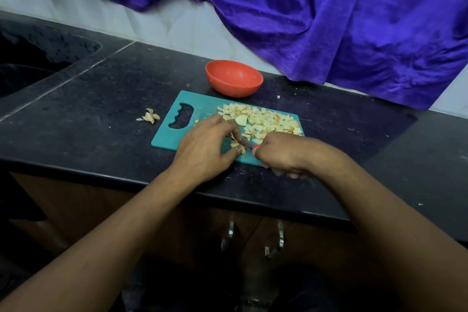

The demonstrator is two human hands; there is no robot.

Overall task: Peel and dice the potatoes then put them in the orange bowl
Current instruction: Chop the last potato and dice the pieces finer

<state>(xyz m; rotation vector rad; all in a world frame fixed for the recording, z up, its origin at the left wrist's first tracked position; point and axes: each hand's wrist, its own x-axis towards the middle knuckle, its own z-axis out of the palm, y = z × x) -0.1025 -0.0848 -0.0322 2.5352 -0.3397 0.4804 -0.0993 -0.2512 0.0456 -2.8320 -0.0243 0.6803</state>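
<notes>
Head view, itemised: left hand (202, 149) pinches a small potato piece (237, 145) on the teal cutting board (167, 135)'s near edge, likely to steady it; right hand (283, 156) wraps the knife (247, 144) handle, blade across that piece between the hands. Diced potato heap (264, 120) covers the board's far right, just beyond both hands; orange bowl (234, 78) stands empty behind the board, peels (151, 116) left of it on the desk (101, 99)

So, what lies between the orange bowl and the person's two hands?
In the head view, a pile of diced potato lies there on the teal cutting board, between the orange bowl and the left hand and right hand.
</notes>
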